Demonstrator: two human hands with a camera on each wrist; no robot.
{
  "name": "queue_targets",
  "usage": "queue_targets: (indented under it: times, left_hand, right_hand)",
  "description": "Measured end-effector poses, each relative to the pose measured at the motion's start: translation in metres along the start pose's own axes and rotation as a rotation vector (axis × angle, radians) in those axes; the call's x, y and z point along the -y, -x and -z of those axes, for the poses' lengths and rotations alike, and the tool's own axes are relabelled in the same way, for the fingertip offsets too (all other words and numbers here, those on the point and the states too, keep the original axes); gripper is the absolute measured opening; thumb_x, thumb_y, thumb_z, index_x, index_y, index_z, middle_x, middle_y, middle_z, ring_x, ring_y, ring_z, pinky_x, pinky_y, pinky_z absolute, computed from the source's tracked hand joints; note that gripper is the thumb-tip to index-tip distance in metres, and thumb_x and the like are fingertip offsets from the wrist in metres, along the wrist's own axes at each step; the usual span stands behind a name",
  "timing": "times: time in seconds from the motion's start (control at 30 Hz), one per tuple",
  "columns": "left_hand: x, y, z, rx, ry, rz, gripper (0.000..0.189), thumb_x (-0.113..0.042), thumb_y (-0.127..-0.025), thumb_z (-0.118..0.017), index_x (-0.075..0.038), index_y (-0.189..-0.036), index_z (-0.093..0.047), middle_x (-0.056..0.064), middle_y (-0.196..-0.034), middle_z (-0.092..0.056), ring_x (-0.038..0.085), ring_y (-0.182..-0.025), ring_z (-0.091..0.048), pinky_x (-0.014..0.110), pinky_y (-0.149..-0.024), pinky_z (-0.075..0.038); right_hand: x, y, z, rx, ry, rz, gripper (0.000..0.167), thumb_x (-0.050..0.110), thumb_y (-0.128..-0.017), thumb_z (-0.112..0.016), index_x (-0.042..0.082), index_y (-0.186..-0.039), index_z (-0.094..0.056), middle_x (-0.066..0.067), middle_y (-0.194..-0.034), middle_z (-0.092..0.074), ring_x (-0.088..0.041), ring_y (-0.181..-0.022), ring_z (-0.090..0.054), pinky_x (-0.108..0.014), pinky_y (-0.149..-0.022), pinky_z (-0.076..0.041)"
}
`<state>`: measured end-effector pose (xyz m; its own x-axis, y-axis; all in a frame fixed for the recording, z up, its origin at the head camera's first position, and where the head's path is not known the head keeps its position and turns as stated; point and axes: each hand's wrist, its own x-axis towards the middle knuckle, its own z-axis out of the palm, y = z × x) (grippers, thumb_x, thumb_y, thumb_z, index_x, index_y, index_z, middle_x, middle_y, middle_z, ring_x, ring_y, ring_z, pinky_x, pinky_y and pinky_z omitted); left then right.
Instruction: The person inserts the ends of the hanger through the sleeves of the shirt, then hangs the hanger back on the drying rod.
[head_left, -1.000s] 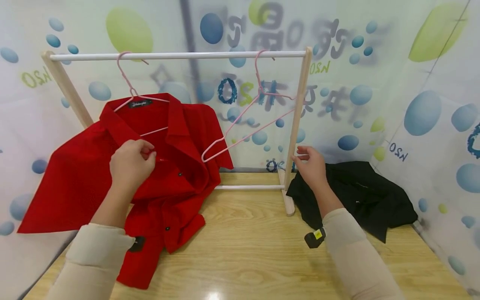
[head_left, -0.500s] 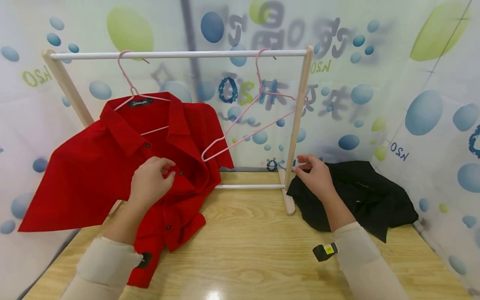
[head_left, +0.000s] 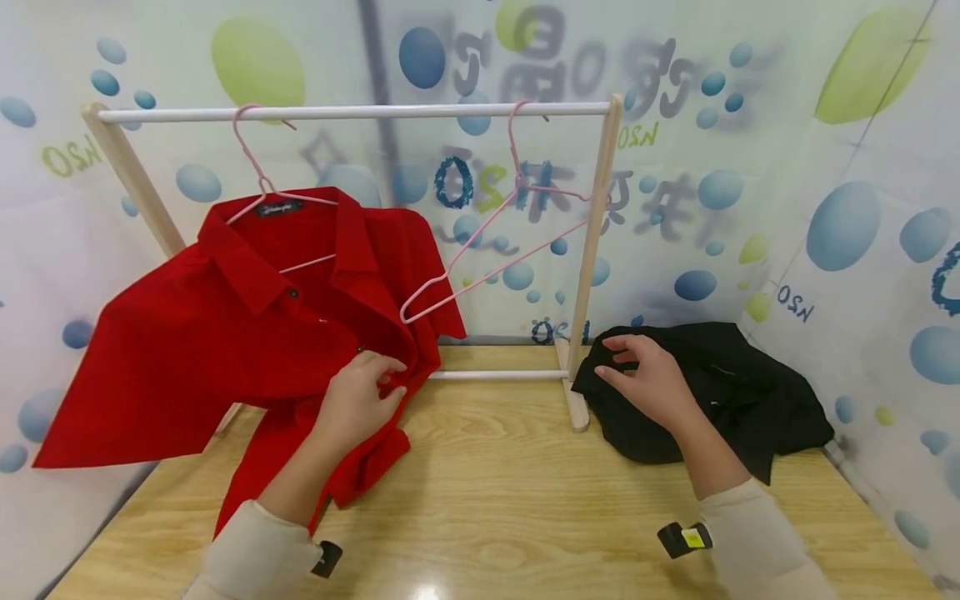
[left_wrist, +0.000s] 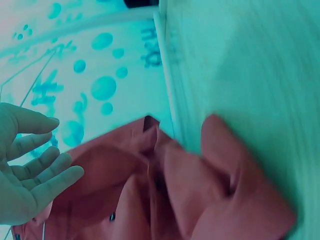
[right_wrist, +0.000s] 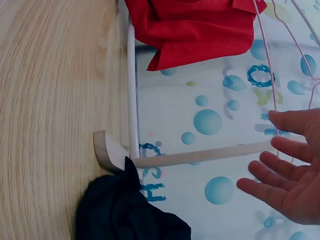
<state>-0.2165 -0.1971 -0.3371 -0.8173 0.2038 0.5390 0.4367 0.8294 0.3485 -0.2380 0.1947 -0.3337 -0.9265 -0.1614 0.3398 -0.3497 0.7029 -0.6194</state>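
A red shirt with a collar and dark buttons hangs on a pink hanger at the rack's left. My left hand is in front of the shirt's lower part, fingers loosely bent, holding nothing; the left wrist view shows them spread beside the red cloth. A bare pink hanger hangs tilted from the rail at the right. My right hand hovers before a crumpled black garment on the table. Its fingers are relaxed with nothing in them, as the right wrist view confirms.
The clothes rack has a white top rail, wooden side posts and a low white bar. It stands on a wood-grain table. Behind hangs a white backdrop printed with blue and green ovals.
My left hand has moved right and down from the shirt's collar to its lower front. My right hand has moved down and slightly right, from beside the rack post to before the black garment.
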Motion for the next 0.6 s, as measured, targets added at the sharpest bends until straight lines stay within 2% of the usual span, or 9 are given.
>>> queue_targets:
  times: [0.2,0.5,0.6]
  left_hand:
    - [-0.018,0.001,-0.024,0.007,0.071,-0.041,0.027,-0.002,-0.075,-0.08,-0.003,-0.1,-0.071,0.01,-0.097,-0.064,0.025,-0.081,-0.061,0.038,-0.071,-0.052]
    - [-0.043,-0.004,-0.05,0.03,0.092,-0.1,0.031,-0.005,-0.074,-0.083,-0.006,-0.102,-0.071,0.008,-0.098,-0.064,0.023,-0.085,-0.065,0.037,-0.074,-0.055]
    - [-0.054,-0.006,-0.057,0.045,0.107,-0.117,0.03,-0.006,-0.075,-0.083,-0.008,-0.103,-0.071,0.007,-0.1,-0.065,0.023,-0.086,-0.065,0.037,-0.075,-0.055]
  right_hand:
    - [-0.007,0.015,0.013,0.054,0.081,0.023,0.044,0.019,-0.091,-0.07,0.001,-0.129,-0.056,-0.024,-0.134,-0.045,-0.043,-0.115,-0.052,-0.056,-0.091,-0.048]
    - [-0.021,0.032,0.029,0.04,0.151,0.046,0.044,0.018,-0.089,-0.072,-0.001,-0.126,-0.057,-0.024,-0.133,-0.044,-0.044,-0.113,-0.05,-0.059,-0.089,-0.047]
    - [-0.026,0.037,0.037,0.049,0.177,0.06,0.047,0.019,-0.088,-0.073,-0.002,-0.126,-0.057,-0.026,-0.134,-0.043,-0.046,-0.115,-0.047,-0.061,-0.091,-0.044]
